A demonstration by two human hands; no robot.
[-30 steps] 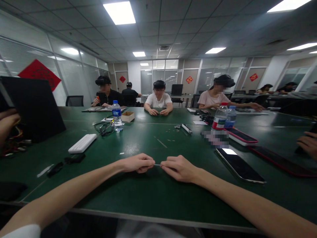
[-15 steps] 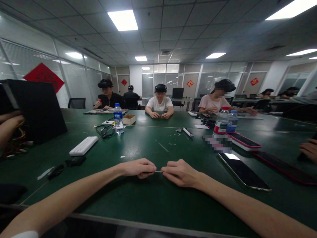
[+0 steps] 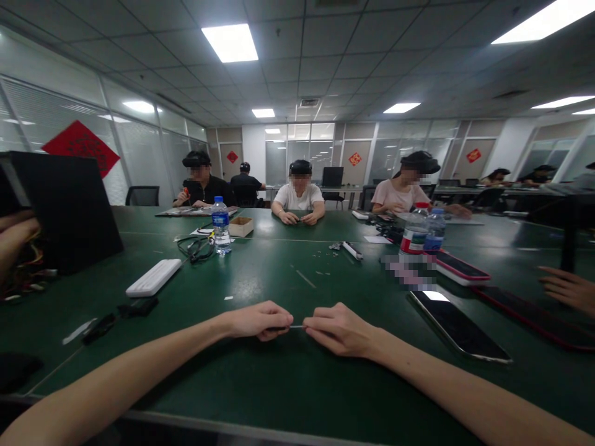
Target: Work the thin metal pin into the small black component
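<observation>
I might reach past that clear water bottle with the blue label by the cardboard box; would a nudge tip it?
Probably yes. The water bottle stands tall and narrow on the green table, so it looks top-heavy. Its round body would likely roll toward the cardboard box.

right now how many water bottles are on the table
3: one blue-label bottle left of centre by the cardboard box; a red-label bottle and another bottle together at right.
</observation>
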